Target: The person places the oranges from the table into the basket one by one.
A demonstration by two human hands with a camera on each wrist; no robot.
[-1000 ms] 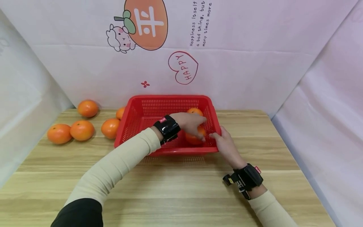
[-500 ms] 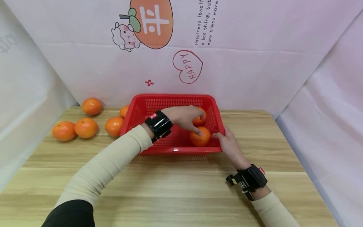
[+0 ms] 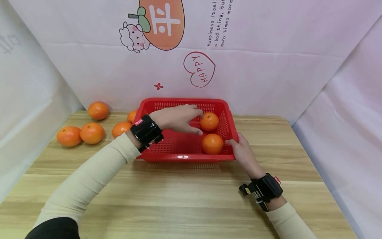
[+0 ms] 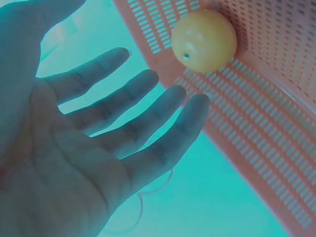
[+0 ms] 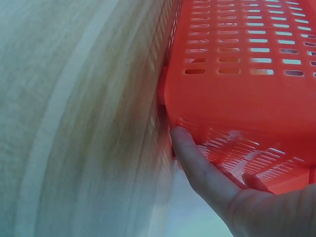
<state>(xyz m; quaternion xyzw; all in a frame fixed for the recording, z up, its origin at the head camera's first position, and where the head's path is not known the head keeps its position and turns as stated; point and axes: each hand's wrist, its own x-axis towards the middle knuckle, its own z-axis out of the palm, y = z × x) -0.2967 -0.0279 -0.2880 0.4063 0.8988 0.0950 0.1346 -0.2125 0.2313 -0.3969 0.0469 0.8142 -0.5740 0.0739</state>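
Note:
A red plastic basket [image 3: 185, 157] with slotted walls stands on the wooden table near the back cloth. Inside its right end lie two oranges, the rear orange [image 3: 209, 121] and the front orange [image 3: 212, 144]. My left hand [image 3: 177, 119] is over the basket, left of the fruit, with fingers spread and nothing in them. In the left wrist view its palm and relaxed fingers show beside an orange [image 4: 204, 41] in the basket. My right hand [image 3: 244, 154] grips the basket's right rim near the front corner; the right wrist view shows its fingers [image 5: 197, 165] against the basket's outside.
Left of the basket several more oranges lie on the wooden table [image 3: 191, 202], among them a rear orange [image 3: 98, 110] and a leftmost orange [image 3: 69, 136]. Others sit close to the basket's left wall, partly hidden by my left forearm. A printed white cloth [image 3: 262, 73] rises behind.
My left hand has let go of an orange in the basket and drawn back to the left, uncovering both oranges there. My right hand keeps its hold on the rim. The head view has shifted slightly.

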